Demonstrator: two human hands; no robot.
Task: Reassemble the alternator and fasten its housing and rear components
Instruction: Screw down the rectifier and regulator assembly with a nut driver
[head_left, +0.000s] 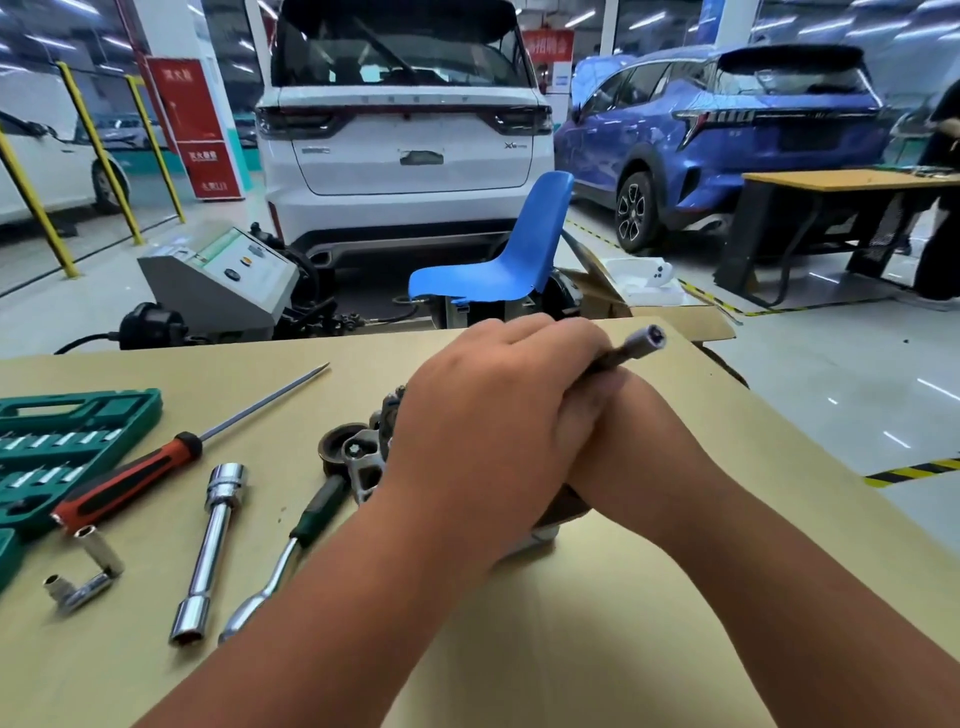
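If the dark-shafted nut driver with a hollow silver tip (641, 342) meets a fastener crooked, I judge it could slip and round it, or rock the grey metal alternator with its dark pulley (363, 467), which lies mid-table on the tan wooden table (571, 623) under my hands. My left hand (493, 415) curls round the driver's shaft, laid over my right hand (623, 447), whose fingers are hidden, so I cannot tell its grip
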